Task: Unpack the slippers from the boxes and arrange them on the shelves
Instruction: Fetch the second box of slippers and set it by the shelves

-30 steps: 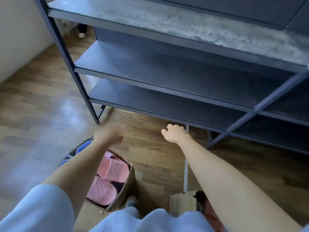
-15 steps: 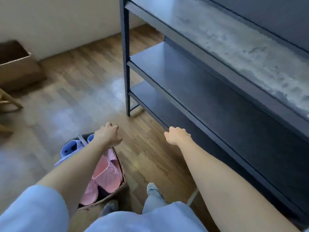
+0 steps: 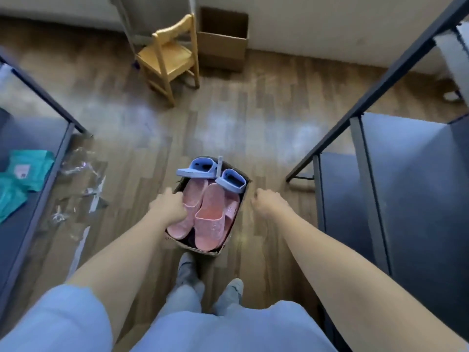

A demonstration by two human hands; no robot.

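A small cardboard box (image 3: 203, 251) stands on the wood floor just ahead of my feet. It holds pink slippers (image 3: 210, 219) and, at its far end, blue slippers (image 3: 200, 168). My left hand (image 3: 168, 205) hovers over the box's left edge, partly over a pink slipper, fingers loosely curled and holding nothing that I can see. My right hand (image 3: 267, 203) hangs to the right of the box, fingers curled in, empty. Dark metal shelves (image 3: 406, 199) stand at my right with bare boards.
Another dark shelf unit (image 3: 30, 153) at the left carries teal packets (image 3: 22, 174). Clear plastic wrapping (image 3: 81, 189) lies on the floor beside it. A small wooden chair (image 3: 170, 57) and an open cardboard box (image 3: 223, 39) stand by the far wall.
My view has swung left, away from the right-hand shelves and onto the slipper box. Both hands stayed out in front, and the left one now lies over the box.
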